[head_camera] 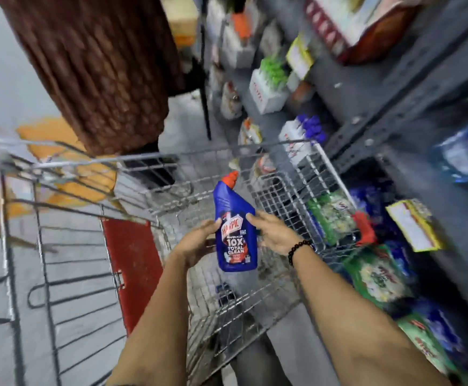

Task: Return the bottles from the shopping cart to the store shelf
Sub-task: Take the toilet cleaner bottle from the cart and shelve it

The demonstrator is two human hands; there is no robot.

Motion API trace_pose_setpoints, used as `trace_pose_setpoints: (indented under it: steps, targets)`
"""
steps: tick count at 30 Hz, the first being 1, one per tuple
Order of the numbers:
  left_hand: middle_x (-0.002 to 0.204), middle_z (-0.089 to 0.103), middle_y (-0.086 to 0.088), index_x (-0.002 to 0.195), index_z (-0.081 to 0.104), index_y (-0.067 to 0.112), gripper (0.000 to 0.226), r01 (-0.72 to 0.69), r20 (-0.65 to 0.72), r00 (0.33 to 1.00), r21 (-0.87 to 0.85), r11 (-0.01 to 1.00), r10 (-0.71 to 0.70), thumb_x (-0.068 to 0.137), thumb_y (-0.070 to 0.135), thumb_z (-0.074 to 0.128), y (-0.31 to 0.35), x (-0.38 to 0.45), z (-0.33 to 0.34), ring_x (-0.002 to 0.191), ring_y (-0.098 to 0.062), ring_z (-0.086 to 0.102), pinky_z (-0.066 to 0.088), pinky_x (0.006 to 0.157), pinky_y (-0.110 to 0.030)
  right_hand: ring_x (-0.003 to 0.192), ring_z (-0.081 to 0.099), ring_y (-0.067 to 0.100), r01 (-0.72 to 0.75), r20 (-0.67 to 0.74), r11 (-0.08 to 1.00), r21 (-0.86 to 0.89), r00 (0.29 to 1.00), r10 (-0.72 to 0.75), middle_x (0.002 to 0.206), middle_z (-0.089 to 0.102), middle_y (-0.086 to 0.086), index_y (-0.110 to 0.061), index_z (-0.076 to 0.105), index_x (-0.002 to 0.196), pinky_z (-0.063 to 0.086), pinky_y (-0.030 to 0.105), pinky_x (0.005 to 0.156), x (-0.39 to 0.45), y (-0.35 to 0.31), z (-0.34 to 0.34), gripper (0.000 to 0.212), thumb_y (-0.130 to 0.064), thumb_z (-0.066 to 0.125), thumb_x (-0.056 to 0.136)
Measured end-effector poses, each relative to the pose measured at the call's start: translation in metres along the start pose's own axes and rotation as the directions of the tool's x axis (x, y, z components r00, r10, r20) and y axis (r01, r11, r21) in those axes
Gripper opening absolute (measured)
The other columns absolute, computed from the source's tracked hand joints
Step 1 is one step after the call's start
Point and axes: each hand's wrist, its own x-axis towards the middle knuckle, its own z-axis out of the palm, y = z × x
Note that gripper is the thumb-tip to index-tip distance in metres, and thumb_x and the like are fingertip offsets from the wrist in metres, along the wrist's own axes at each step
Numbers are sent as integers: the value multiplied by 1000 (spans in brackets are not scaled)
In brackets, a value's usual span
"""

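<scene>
— What are we holding at the centre of the frame?

— A blue plastic bottle [236, 232], glossy, flat-sided, with a bent neck and a red cap pointing to the upper right. Its label reads "Harpic" and "10X Total Clean". We keep it upright, tilted slightly, above the shopping cart [280, 196].

— How do our hands sit on it?

— Our left hand [196, 243] presses its fingers against the bottle's left side, and our right hand [276, 232] closes around the right edge, so both are clamped on the bottle. A dark beaded bracelet [296, 250] circles the right wrist.

— And the cart?

— Thin silver wire in a square grid, with a flat red panel [132, 263] at lower left and a red corner piece [365, 228] on its right edge.

— The shelf?

— Grey metal shelf [394, 87] along the right of the frame, blurred, with white boxes and green and blue packets on it.
</scene>
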Motion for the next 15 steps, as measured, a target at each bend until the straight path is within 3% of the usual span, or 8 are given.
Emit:
trace_pose_setpoints:
  steps: [3,6,10,15]
  targets:
    - [88,68,3,103,57,20,13,-123,177,979,94,988,105,93,21,49,50,-34,29,68,-11,67,54,63,-25,76,64,9,150,5,988,40,989,-150,88,69,-5,-22,63,96,47,33,69,-68,-33,-13,12,-25,52,93]
    - [80,74,6,94,60,21,14,-259,369,911,162,952,185,93,14,47,101,-71,68,63,-7,70,58,56,-23,72,61,12,320,-61,945,64,947,-317,80,72,-8,-22,64,94,46,31,66,-136,-61,-31,10,-23,54,92]
    - [82,75,9,99,62,24,16,-466,585,766,219,857,266,90,15,51,159,-127,136,65,-5,70,58,53,-22,79,61,15,546,-189,837,46,827,-529,95,67,2,-19,62,103,46,32,69,-231,-90,-54,15,-20,55,89]
    - [72,74,10,98,65,25,20,-652,791,534,161,741,299,79,20,64,203,-200,222,57,-4,67,55,48,-20,68,68,4,715,-279,688,-129,639,-717,80,75,-10,-22,63,94,55,19,56,-358,-111,-78,16,-26,67,79]
